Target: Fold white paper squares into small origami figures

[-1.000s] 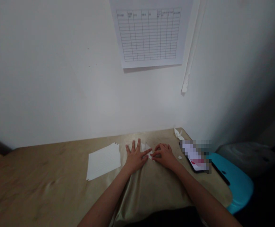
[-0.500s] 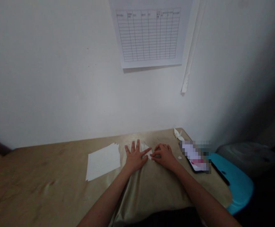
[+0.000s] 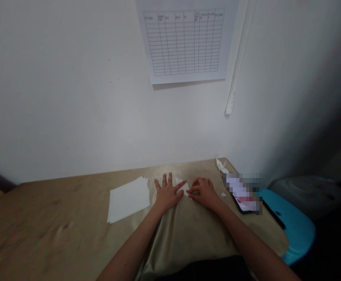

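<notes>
A small folded white paper (image 3: pixel 184 189) lies on the cloth-covered table (image 3: pixel 79 203), partly covered by fingers. My left hand (image 3: pixel 168 194) rests flat with its fingers spread, the index finger and thumb lying on the paper. On the paper's right edge, my right hand (image 3: pixel 203 192) has its thumb and fingertips pinched together. To the left of my left hand lies a stack of white paper sheets (image 3: pixel 129 200).
A folded white paper piece (image 3: pixel 222 166) lies at the back right corner, and a white scrap (image 3: pixel 223 194) sits near a phone (image 3: pixel 243 195). Beyond the table's right edge stands a turquoise stool (image 3: pixel 297 226). A printed chart (image 3: pixel 186 47) hangs on the wall.
My right fingertips have shifted very slightly at the paper's edge. My left hand stays spread on the paper.
</notes>
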Action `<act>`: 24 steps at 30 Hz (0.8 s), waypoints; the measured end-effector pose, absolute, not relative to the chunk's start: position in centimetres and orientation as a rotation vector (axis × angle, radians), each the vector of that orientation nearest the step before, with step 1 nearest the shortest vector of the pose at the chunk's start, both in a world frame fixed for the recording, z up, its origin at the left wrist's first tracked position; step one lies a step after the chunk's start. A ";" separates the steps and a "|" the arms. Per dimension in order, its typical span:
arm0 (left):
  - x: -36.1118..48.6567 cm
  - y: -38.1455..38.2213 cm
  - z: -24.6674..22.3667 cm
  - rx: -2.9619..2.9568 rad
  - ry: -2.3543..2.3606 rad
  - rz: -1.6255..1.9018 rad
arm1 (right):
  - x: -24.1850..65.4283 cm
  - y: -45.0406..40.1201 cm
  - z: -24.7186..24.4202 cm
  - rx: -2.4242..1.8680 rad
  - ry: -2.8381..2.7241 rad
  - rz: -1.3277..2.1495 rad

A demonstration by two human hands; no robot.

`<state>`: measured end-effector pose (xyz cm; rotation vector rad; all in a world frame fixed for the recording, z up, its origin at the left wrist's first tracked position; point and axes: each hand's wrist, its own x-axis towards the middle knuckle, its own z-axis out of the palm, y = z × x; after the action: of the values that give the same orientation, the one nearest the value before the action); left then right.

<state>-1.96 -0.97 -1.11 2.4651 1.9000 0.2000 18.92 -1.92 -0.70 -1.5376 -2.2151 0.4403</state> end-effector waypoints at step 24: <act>-2.2 -0.5 -1.3 2.458 1.910 0.243 | 18.4 -2.6 0.1 -1.575 -2.177 0.425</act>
<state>-2.23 -0.48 -1.30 2.4576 1.9099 0.2425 18.42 -2.62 0.07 -1.5748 -2.1770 0.4250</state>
